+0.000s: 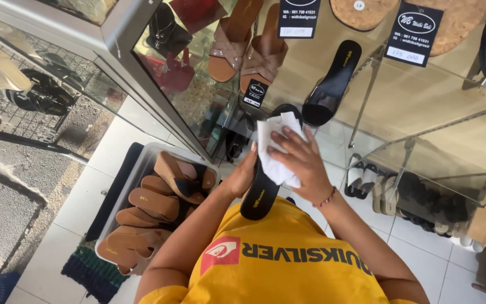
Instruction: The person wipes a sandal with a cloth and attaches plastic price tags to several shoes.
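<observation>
Left hand [242, 177] grips black sandal [261, 194]; right hand [301, 160] presses white cloth [277, 146].

Single head-worn camera, looking steeply down past the yellow shirt [288, 264], close on both raised hands, facing a glass display shelf [423, 107], white tiled floor [423, 247] below, perhaps tilted slightly left

sandal [260, 194] toe: hidden under cloth [277, 147] | bin [120, 198] lower sandals: behind arm
</observation>
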